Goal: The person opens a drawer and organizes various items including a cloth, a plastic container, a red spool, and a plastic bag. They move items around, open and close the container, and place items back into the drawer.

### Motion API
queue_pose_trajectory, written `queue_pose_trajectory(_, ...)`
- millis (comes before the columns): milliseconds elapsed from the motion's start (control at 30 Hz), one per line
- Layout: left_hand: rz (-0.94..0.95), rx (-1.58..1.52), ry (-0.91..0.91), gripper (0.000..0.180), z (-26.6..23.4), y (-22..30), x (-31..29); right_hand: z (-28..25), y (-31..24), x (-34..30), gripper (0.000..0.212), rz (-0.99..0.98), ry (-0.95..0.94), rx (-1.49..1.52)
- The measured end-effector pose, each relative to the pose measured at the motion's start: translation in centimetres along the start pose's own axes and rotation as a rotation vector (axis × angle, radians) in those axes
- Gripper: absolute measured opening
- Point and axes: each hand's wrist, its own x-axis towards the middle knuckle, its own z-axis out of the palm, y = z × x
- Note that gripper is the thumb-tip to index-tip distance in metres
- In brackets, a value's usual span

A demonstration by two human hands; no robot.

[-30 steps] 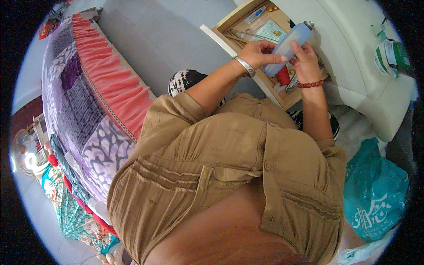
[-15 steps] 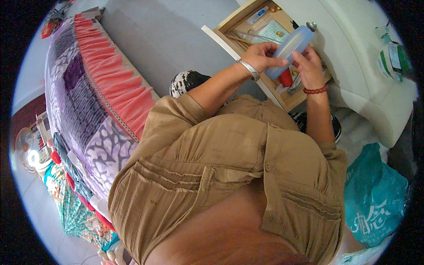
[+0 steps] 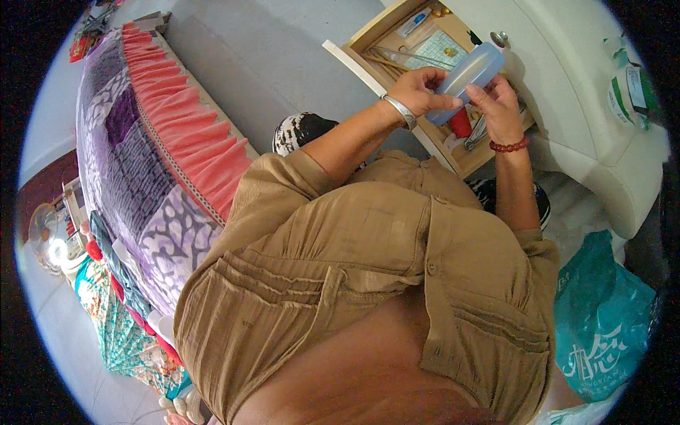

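Head: case (image 3: 470,72) held above drawer's rim (image 3: 354,67).

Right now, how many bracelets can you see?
2: a silver bangle at the left hand's wrist, and a red beaded bracelet at the right hand's wrist. Both hold the blue case. More could be hidden in the cluttered drawer.

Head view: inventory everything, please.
Case: one, translucent blue, upper right
Drawer: one, pale wood, below case
Spool-like item: one, red, inside drawer
Small items: several, mixed colours, inside drawer
Cabinet: one, cream, upper right
Bedcover: one, purple and grey, left
Ruffle: one, coral, bedcover's edge
Bag: one, teal, lower right
Container: one, green and white, far right
Patterned cloth: one, teal, lower left
Shoes: two, black and white, centre and right
Clothing: one, brown, centre
Left grip: one, silver bangle, on case
Right grip: one, red beads, on case
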Motion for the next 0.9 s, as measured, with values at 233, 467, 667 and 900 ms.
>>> queue_pose_trajectory(233, -0.011, -0.203, -0.194, 0.054, -0.8, -0.2, 0.4, -0.3, -0.5, 0.0, 0.046, -0.095, -0.064, -0.296)
queue_pose_trajectory(467, 0.184, -0.033, -0.106, 0.059, -0.6, 0.4, 0.3, 0.1, -1.1, -0.4, 0.049, -0.067, -0.085, -0.404)
queue_pose_trajectory(667, 0.148, -0.021, -0.147, 0.062, -0.6, 0.4, 0.1, 0.2, -1.2, -0.7, 0.048, -0.067, -0.131, -0.43)
queue_pose_trajectory(900, 0.202, -0.016, -0.134, 0.06, -0.3, -0.3, 0.2, 0.2, -1.2, -1.0, 0.047, -0.091, -0.13, -0.425)
